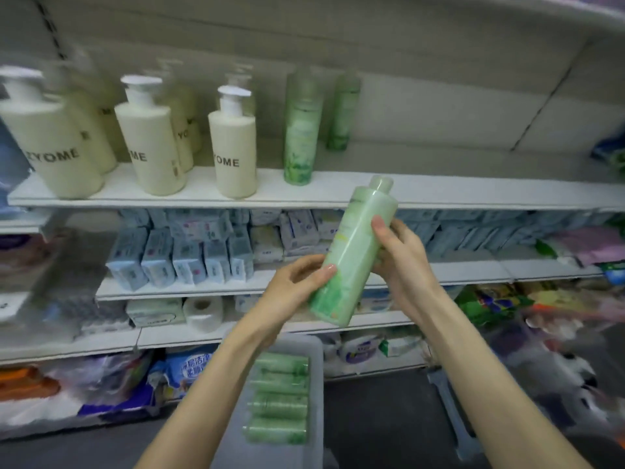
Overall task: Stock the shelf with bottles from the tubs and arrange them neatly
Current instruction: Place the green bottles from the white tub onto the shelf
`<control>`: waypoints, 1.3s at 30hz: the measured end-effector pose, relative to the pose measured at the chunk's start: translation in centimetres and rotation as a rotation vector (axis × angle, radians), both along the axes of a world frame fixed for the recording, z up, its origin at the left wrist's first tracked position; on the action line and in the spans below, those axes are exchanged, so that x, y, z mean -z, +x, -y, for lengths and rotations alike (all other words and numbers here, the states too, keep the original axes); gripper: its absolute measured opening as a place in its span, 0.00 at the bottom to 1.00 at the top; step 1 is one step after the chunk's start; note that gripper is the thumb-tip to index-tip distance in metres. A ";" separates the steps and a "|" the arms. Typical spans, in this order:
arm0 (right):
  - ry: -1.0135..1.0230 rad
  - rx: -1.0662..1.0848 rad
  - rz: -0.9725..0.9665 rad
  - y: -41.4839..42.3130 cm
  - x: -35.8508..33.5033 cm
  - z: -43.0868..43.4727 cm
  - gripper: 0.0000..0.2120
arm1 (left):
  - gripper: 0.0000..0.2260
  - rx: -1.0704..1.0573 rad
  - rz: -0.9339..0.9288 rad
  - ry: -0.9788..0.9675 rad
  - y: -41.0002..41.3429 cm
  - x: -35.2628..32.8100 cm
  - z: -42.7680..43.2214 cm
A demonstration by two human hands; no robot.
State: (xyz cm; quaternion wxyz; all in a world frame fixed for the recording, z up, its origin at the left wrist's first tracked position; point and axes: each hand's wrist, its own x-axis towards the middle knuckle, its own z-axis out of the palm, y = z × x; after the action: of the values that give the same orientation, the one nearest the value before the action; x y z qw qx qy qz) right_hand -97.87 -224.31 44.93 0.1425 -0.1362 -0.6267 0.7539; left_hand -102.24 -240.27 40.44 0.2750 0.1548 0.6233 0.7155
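Top shelf (473, 194), left end: cream pump bottles (233, 154) standing upright in rows front to back, front ones at the front edge, back ones blurred. Shelf below holds pale blue packs (189, 258) along its front edge; one shelf lower there is a toilet roll (203, 313).

Grey tub (317, 367) sits low in view, below the hands, with four green bottles (279, 397) lying on their sides, stacked in a column, caps to the left.

Middle of the top shelf: one green bottle (301, 130) upright near the front edge, just right of the last cream bottle, and a second green one (343, 110) upright behind it, further back. The shelf to the right of these is bare board.

Left hand (297, 282) grips the lower part of a held bottle (355, 252), thumb across the front, fingers curled behind. The held bottle is light green, tilted with its cap up and to the right, in the air in front of the top shelf's front edge, not resting on any shelf.

Right hand (402, 258) holds the same bottle higher up on its right side, thumb on the front, fingers wrapped round the back and mostly hidden.
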 end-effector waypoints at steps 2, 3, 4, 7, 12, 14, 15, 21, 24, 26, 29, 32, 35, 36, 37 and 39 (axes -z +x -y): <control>-0.026 -0.065 -0.036 -1.6 -1.2 -1.4 0.23 | 0.16 0.064 0.045 0.013 -1.0 -1.4 -1.1; -0.021 -0.098 -0.045 -2.4 -1.7 -2.1 0.23 | 0.15 0.059 0.046 0.031 -1.4 -2.0 -1.9; -0.004 -0.129 -0.048 -3.3 -2.1 -2.9 0.24 | 0.15 0.028 0.033 0.044 -1.9 -2.5 -2.7; 0.186 -0.192 -0.006 -5.8 -3.3 -5.9 0.24 | 0.12 -0.119 -0.018 0.040 -3.6 -3.3 -5.9; 0.360 -0.224 -0.017 -10.0 -4.2 -11.5 0.20 | 0.14 -0.265 -0.142 -0.001 -6.8 -4.0 -11.6; 0.386 -0.220 -0.060 -11.8 -4.5 -13.4 0.23 | 0.15 -0.350 -0.234 -0.035 -8.2 -4.3 -13.3; 0.408 -0.208 -0.079 -12.8 -4.6 -14.2 0.24 | 0.15 -0.390 -0.268 -0.059 -8.9 -4.4 -13.8; 0.424 -0.212 -0.148 -19.1 -4.9 -17.0 0.29 | 0.10 -0.551 -0.275 -0.190 -10.1 -2.4 -12.9; 0.450 -0.216 -0.165 -21.9 -4.2 -17.3 0.29 | 0.09 -0.605 -0.235 -0.216 -10.3 -2.1 -12.1; 0.451 -0.197 -0.174 -23.4 -3.6 -17.2 0.29 | 0.09 -0.630 -0.227 -0.220 -10.6 -2.3 -11.9; 0.453 -0.188 -0.202 -25.1 -2.7 -17.0 0.29 | 0.10 -0.649 -0.241 -0.227 -11.2 -2.5 -11.9; 0.461 -0.184 -0.219 -26.3 -2.3 -16.8 0.30 | 0.11 -0.640 -0.243 -0.231 -11.6 -2.3 -12.4; 0.467 -0.191 -0.205 -27.1 -2.1 -16.6 0.29 | 0.11 -0.635 -0.239 -0.241 -12.1 -1.7 -12.7; 0.461 -0.193 -0.199 -27.3 -1.9 -16.6 0.28 | 0.11 -0.635 -0.239 -0.247 -12.2 -1.5 -12.8; 0.451 -0.193 -0.187 -27.3 -1.7 -16.5 0.27 | 0.11 -0.635 -0.241 -0.251 -12.4 -1.4 -12.8; 0.436 -0.195 -0.145 -27.3 -1.0 -16.5 0.25 | 0.11 -0.627 -0.244 -0.251 -12.4 -1.1 -12.7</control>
State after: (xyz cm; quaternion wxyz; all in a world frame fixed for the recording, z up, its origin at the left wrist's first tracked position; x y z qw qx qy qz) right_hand -125.19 -207.83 45.97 0.1398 0.0133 -0.7728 0.6189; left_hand -114.68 -227.60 41.52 -0.0175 0.0056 0.7518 0.6591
